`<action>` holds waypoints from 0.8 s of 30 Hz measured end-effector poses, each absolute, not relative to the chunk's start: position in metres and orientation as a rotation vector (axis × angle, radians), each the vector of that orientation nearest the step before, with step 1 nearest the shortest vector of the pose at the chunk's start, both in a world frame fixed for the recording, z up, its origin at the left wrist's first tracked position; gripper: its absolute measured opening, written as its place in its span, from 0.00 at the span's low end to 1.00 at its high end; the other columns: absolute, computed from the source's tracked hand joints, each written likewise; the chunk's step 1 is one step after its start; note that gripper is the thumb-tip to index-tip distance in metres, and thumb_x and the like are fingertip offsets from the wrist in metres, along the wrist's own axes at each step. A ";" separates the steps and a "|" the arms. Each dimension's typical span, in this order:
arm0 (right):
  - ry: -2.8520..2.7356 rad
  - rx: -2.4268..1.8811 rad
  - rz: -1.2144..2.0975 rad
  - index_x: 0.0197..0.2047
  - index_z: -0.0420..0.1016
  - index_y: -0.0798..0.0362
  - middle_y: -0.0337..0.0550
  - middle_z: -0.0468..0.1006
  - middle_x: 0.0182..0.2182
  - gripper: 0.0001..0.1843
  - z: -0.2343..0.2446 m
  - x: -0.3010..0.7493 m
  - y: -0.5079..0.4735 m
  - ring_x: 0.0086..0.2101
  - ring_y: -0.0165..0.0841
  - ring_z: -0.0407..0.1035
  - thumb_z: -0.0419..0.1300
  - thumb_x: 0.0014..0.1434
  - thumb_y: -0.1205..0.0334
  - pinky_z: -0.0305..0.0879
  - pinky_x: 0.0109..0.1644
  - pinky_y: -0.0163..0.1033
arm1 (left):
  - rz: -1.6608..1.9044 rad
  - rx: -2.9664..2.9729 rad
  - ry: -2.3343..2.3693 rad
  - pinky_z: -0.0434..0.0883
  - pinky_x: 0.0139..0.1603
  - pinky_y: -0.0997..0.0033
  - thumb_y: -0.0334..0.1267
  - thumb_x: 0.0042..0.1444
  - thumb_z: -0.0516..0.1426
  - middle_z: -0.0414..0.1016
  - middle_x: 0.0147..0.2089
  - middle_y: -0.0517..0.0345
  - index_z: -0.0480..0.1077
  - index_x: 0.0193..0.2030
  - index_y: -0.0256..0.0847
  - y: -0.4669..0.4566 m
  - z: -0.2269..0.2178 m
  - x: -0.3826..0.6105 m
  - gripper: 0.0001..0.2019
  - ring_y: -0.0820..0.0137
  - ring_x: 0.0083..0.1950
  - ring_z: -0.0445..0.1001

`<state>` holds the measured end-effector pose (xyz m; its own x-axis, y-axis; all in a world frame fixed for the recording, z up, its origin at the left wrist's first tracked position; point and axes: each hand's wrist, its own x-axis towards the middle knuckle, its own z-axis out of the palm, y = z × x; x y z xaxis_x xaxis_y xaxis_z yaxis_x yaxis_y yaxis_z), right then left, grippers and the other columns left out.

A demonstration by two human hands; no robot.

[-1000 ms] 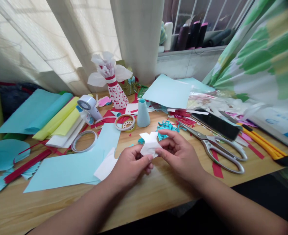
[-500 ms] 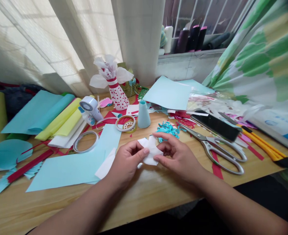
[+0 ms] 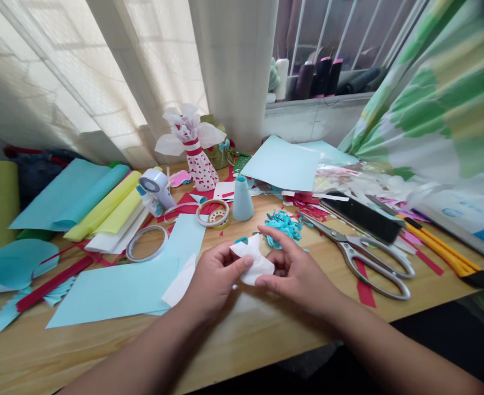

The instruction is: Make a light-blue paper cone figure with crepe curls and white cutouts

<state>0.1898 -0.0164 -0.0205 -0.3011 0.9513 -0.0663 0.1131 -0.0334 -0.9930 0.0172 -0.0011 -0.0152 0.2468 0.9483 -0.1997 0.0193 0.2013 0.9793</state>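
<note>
Between both hands, just above the table, is a small folded piece of white tissue paper [image 3: 258,265]. My left hand [image 3: 221,274] is closed on its left side, thumb on top. My right hand [image 3: 297,269] grips the right edge between thumb and fingers, its index finger stretched out over the top. A bit of teal [image 3: 242,240] shows behind the paper near my left fingers; I cannot tell what it is. Just beyond the hands stands a light-blue paper cone [image 3: 242,200], upright. To its right lies a heap of blue paper shreds [image 3: 283,226].
Scissors [image 3: 361,249], a black phone [image 3: 361,216] and a yellow cutter knife [image 3: 448,249] lie to the right. Light-blue sheets [image 3: 114,293] and a tape roll [image 3: 146,244] are on the left. A heart-patterned paper cone [image 3: 202,170] stands at the back.
The white paper has tilted and turned slightly in my fingers, and the teal bit behind it shows more. The whole view has shifted a little downward in the picture.
</note>
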 end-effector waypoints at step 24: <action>-1.447 -1.298 1.262 0.26 0.75 0.54 0.36 0.75 0.23 0.03 -0.010 0.192 -0.014 0.24 0.28 0.66 0.64 0.47 0.64 0.62 0.29 0.34 | 0.938 1.115 1.069 0.64 0.30 0.77 0.39 0.46 0.64 0.70 0.25 0.63 0.69 0.28 0.36 -0.002 -0.009 0.017 0.10 0.76 0.27 0.67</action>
